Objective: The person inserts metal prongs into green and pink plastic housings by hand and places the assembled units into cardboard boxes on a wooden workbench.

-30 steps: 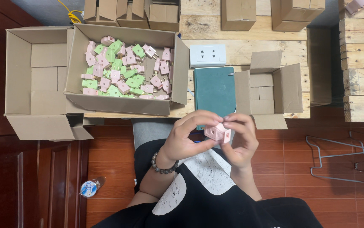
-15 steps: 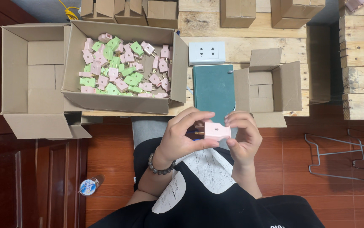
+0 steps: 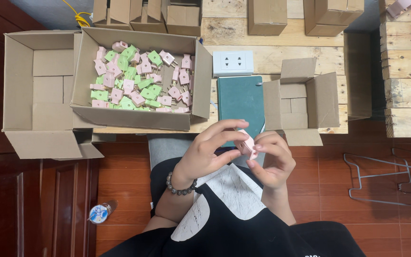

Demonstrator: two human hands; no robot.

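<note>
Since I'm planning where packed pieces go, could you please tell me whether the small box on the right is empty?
Empty: the small box has its flaps spread open, and only bare cardboard dividers show inside, with no plugs.

Matt pink plastic plug (image 3: 247,144), rough pale wood pallet (image 3: 281,52), matt brown cardboard box (image 3: 139,119).

Pink plug adapter (image 3: 247,145) held between left hand (image 3: 209,153) and right hand (image 3: 272,161). Brown cardboard box (image 3: 139,119), far left: mixed pink and green adapters (image 3: 136,81). Dark green notebook (image 3: 241,101), centre. White socket plate (image 3: 233,63) beyond it. Dark beaded bracelet (image 3: 179,186). Black shirt with white print (image 3: 224,200). Red-brown tiled floor (image 3: 358,209).
</note>
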